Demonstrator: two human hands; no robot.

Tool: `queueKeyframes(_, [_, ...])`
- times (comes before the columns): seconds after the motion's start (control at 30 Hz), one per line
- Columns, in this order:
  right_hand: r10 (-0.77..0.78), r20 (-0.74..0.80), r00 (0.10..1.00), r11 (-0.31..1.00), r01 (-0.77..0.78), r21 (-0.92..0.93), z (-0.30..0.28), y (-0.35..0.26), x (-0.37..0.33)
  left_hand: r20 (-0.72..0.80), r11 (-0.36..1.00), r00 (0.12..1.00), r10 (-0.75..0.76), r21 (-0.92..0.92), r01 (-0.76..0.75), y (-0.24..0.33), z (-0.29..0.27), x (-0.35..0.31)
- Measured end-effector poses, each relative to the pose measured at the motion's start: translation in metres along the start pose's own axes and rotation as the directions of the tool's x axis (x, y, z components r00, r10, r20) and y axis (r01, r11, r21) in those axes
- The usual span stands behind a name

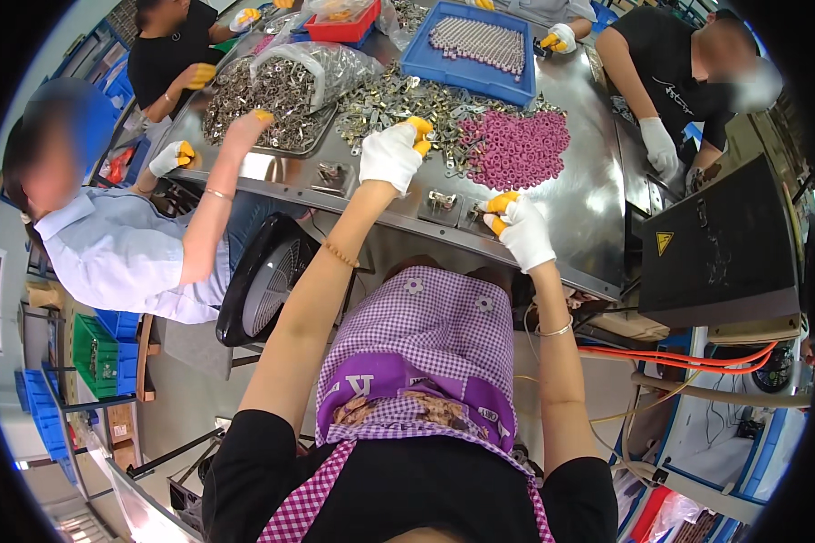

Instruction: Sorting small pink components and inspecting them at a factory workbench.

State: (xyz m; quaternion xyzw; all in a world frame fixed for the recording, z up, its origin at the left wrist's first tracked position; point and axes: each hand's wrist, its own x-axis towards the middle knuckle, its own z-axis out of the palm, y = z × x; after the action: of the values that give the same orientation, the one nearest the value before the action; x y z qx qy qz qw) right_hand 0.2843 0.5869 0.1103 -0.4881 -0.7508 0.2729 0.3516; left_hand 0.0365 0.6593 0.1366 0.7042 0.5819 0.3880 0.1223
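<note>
My left hand [392,157], in a white glove with yellow fingertips, reaches over the near edge of a heap of small metal parts [385,101]. Its fingers are curled together; whatever they pinch is too small to name. Close to the table's front edge, my right hand [523,233], gloved the same way, has its fingertips drawn in at a small metal fixture [471,215]. What lies between those fingertips is hidden. Just left of that fixture sits another small block with metal pieces [441,203]. Beyond my right hand spreads a pile of purple-pink rings [521,149].
A blue tray [466,83] holds rows of pale pink-and-white pieces. Leftward, a tray of metal parts [272,104] with a plastic bag lies before a co-worker [136,240]. Another person [670,72] works at the right, near a black cabinet [724,244]. A fan [267,281] stands below.
</note>
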Motion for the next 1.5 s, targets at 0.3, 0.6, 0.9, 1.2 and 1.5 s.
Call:
queueKeyframes(0.3, [0.256, -0.01, 0.967, 0.963, -0.254, 0.088, -0.002, -0.023, 0.001, 0.063, 0.891, 0.899, 0.434, 0.117, -0.439, 0.069, 0.005, -0.054])
queueKeyframes(0.6, [0.015, -0.086, 0.996, 0.997, -0.021, -0.071, 0.006, 0.0, -0.004, 0.192, 0.689, 0.742, 0.642, 0.278, -0.669, 0.049, 0.015, -0.059])
queueKeyframes(0.9, [-0.028, -0.049, 0.998, 0.987, 0.019, -0.162, 0.003, 0.008, -0.008, 0.267, 0.676, 0.762, 0.59, 0.353, -0.647, 0.052, 0.015, -0.06])
queueKeyframes(1.2, [-0.095, -0.037, 0.995, 0.915, 0.073, -0.396, -0.004, -0.034, -0.021, 0.205, 0.683, 0.746, 0.634, 0.304, -0.664, 0.048, 0.001, -0.063])
queueKeyframes(1.5, [0.127, -0.348, 0.929, 0.698, -0.333, -0.634, -0.061, 0.0, -0.051, -0.072, 0.933, 0.995, -0.072, 0.348, 0.093, 0.031, -0.024, -0.075])
